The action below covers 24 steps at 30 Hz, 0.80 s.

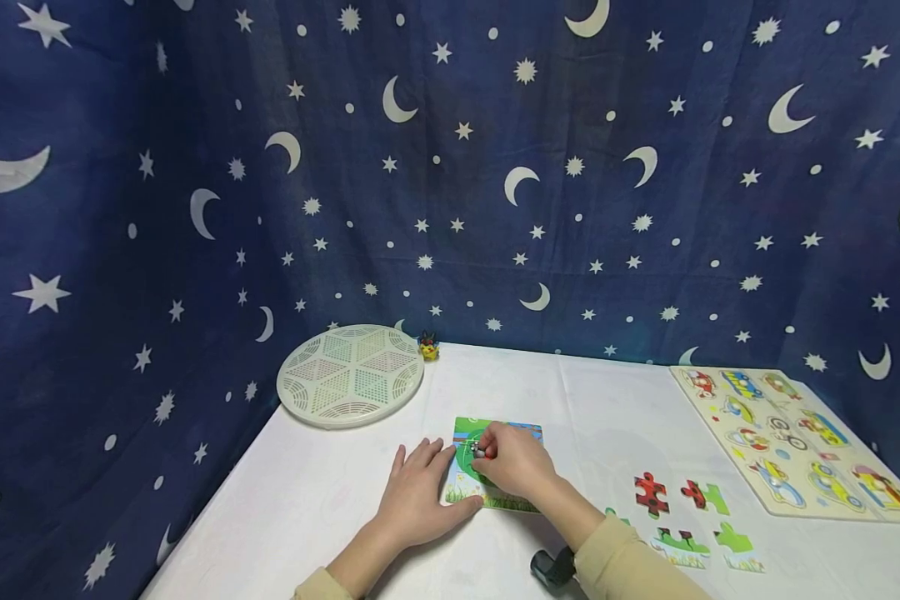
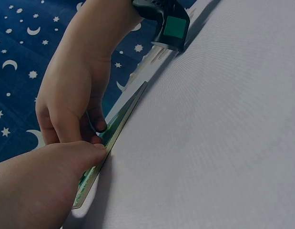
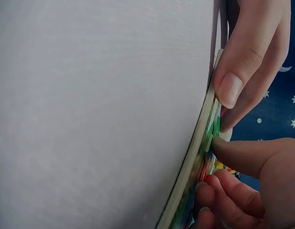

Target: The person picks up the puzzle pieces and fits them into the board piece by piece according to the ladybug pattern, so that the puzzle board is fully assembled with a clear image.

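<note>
Left fingers (image 1: 421, 455) extended, right fingers (image 1: 489, 437) pinching

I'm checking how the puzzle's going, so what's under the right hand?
The puzzle board lies under the right hand, green and blue showing around it, with printed grass along the near edge. What the hand covers, including whether pieces lie there, can't be seen.

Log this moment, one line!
left hand: touches colourful rectangular puzzle board; right hand: pinches multicoloured jigsaw piece at board; loose red-and-green jigsaw pieces: board's right
</note>
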### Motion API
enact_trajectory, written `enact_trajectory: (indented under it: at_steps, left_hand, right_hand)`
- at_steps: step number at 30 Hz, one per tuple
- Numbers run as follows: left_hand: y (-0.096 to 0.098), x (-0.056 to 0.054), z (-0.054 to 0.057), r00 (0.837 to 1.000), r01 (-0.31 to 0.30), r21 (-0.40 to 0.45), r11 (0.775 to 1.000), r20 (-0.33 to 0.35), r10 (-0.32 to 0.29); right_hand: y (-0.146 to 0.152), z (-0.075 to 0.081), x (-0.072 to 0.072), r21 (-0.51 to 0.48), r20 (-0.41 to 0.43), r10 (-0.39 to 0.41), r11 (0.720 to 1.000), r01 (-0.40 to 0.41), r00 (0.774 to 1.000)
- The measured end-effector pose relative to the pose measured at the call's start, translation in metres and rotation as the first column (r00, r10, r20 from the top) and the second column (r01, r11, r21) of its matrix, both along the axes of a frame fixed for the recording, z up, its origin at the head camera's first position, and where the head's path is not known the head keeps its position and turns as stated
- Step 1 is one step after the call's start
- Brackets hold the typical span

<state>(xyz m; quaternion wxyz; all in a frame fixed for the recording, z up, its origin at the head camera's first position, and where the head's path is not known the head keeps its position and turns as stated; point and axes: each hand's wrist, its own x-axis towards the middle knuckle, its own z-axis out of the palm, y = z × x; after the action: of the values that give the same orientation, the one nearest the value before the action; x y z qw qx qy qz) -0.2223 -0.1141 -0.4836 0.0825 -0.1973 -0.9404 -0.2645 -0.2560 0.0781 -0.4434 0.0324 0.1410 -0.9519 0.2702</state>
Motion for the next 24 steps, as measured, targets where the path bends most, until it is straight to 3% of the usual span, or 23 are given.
enact_trajectory:
  at_steps: [17,24]
  left_hand:
    - [0.0,0.001,-0.002,1.0,0.004,0.001,1.0,0.001,-0.004]
    - [0.0,-0.0001,0.0006,1.0,0.004,-0.01,1.0,-0.009,-0.004]
  right_hand:
    - [-0.0003,-0.0006,-0.0052,0.066,-0.044,0.017,0.998,-0.014,0.999]
    - [-0.0011,0.0064,-0.0004,0.228,-0.142,0.127,0.969,-0.092,0.982]
